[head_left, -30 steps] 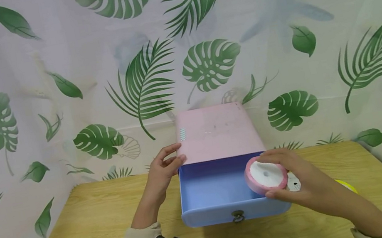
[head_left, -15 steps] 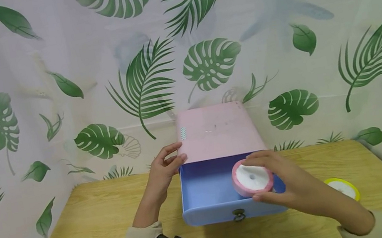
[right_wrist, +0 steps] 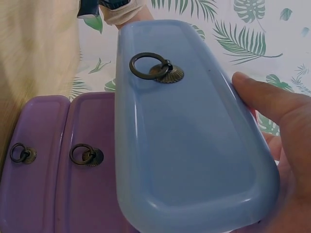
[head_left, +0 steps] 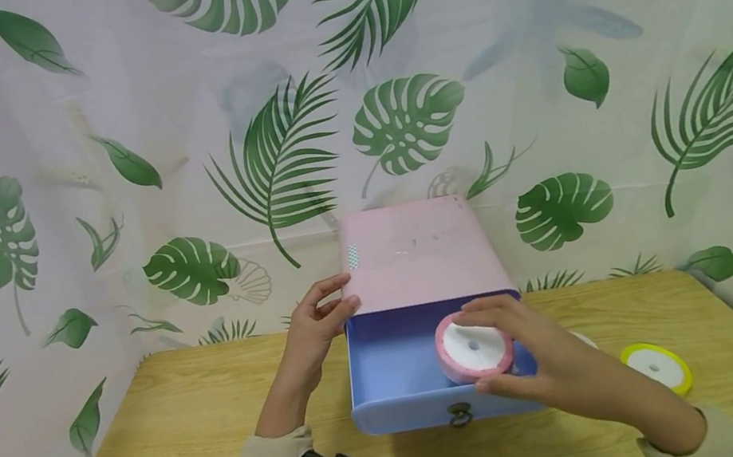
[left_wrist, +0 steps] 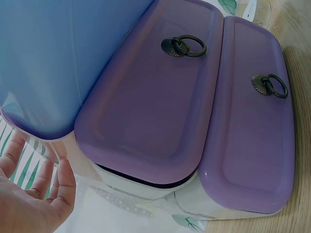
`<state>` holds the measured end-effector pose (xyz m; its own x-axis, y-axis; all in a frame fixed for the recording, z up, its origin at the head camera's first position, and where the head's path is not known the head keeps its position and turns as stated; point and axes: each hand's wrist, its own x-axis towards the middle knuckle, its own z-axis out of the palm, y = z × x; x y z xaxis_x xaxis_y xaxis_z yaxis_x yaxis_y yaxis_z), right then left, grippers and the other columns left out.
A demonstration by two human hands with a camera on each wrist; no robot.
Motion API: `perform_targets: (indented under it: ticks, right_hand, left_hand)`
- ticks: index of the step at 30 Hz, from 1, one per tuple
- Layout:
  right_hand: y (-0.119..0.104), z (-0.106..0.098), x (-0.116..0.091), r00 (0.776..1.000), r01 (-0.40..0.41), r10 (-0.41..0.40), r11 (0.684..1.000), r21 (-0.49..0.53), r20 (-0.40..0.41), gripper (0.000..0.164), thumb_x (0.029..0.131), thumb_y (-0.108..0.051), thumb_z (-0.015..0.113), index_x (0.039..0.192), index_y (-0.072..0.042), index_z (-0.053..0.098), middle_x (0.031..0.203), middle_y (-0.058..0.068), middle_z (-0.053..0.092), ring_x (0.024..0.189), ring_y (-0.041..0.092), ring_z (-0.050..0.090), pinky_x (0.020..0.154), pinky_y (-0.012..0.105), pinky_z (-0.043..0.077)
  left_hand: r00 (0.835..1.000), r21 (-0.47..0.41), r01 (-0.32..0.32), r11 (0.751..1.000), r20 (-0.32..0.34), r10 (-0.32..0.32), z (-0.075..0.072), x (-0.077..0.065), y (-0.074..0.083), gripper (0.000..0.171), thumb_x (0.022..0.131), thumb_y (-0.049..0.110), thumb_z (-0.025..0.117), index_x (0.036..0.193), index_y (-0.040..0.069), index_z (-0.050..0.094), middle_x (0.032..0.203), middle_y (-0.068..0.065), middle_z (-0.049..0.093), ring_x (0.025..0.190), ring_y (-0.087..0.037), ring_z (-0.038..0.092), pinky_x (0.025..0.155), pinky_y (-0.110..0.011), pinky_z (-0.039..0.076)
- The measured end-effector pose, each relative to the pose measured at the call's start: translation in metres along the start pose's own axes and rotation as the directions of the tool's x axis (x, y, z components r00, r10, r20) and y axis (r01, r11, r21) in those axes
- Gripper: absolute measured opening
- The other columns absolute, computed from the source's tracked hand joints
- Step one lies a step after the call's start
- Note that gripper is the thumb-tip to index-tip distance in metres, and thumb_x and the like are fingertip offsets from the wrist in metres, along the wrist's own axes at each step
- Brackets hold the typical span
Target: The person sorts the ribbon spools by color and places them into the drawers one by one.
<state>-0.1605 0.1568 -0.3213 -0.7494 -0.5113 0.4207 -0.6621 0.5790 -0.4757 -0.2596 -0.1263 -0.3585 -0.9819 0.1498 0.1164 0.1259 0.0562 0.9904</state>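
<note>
A small drawer cabinet with a pink top [head_left: 416, 261] stands against the wall, its blue top drawer [head_left: 405, 414] pulled out. My right hand [head_left: 551, 355] pinches a spool of pink ribbon [head_left: 477, 350] with a white centre between thumb and fingers, tilted within the drawer's opening. In the right wrist view the blue drawer front hides the spool, and the thumb of the right hand [right_wrist: 286, 116] shows near its edge. My left hand [head_left: 314, 330] rests fingertips on the cabinet's left side. From the left wrist view, the loosely bent fingers of the left hand [left_wrist: 41, 189] lie along that side.
Two purple drawers [left_wrist: 150, 102] with ring pulls are closed beneath the blue one. A yellow-rimmed ribbon spool [head_left: 655, 368] lies on the wooden table [head_left: 206, 401] at right. Another white round thing [head_left: 585, 340] is mostly hidden behind my right hand. A leaf-patterned cloth [head_left: 182, 170] hangs behind.
My right hand has carried the pink ribbon spool leftward, from the drawer's right side towards its middle. The yellow-rimmed spool has come more into view. My left hand stays on the cabinet.
</note>
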Motion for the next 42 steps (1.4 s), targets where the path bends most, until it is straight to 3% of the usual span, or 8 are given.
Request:
perform_targets:
  ticks: [9,17,26,31,42]
  right_hand:
    - [0.000,0.003,0.000,0.999,-0.026,0.025,0.999,0.026,0.028,0.059,0.084,-0.031,0.075,0.136,-0.023,0.050,0.136,0.000,0.048,0.119,0.015,0.048,0.092,0.030,0.050]
    - [-0.004,0.005,0.002,1.000,-0.001,0.000,1.000,0.021,0.028,0.058,0.084,-0.031,0.074,0.136,-0.021,0.050,0.138,0.004,0.048,0.122,0.021,0.050,0.095,0.034,0.050]
    - [-0.003,0.006,-0.001,1.000,0.024,-0.024,0.999,-0.025,0.010,0.056,0.084,-0.028,0.074,0.134,-0.018,0.052,0.139,0.004,0.047,0.126,0.019,0.048,0.096,0.039,0.049]
    - [-0.006,0.004,-0.003,0.999,0.031,-0.031,0.999,-0.032,-0.007,0.054,0.084,-0.027,0.075,0.133,-0.023,0.052,0.139,0.001,0.048,0.123,0.017,0.051,0.092,0.043,0.051]
    - [-0.014,-0.004,-0.011,0.990,0.113,-0.115,0.993,-0.033,-0.076,0.061,0.081,-0.020,0.078,0.135,-0.023,0.051,0.138,-0.002,0.050,0.123,0.004,0.048,0.089,0.029,0.051]
  left_hand:
    - [1.000,-0.001,0.005,1.000,0.001,-0.005,0.000,-0.001,0.000,0.044,0.091,0.019,0.064,0.134,0.014,0.054,0.130,-0.015,0.057,0.109,-0.018,0.057,0.086,-0.031,0.050]
    - [1.000,0.002,0.002,1.000,-0.001,-0.002,0.001,0.000,-0.001,0.044,0.091,0.019,0.064,0.134,0.015,0.054,0.129,-0.015,0.058,0.108,-0.018,0.058,0.086,-0.031,0.050]
    - [1.000,0.004,-0.004,1.000,-0.006,0.004,0.001,-0.001,-0.001,0.044,0.092,0.018,0.064,0.134,0.014,0.054,0.128,-0.016,0.058,0.107,-0.017,0.058,0.087,-0.031,0.051]
    - [1.000,0.004,-0.001,1.000,-0.006,0.001,0.001,-0.001,-0.001,0.043,0.092,0.018,0.064,0.134,0.014,0.054,0.128,-0.016,0.058,0.107,-0.017,0.058,0.086,-0.031,0.050]
    - [1.000,0.007,-0.001,1.000,-0.005,0.001,0.000,-0.001,0.000,0.043,0.091,0.018,0.064,0.134,0.014,0.054,0.129,-0.015,0.057,0.108,-0.018,0.057,0.087,-0.032,0.050]
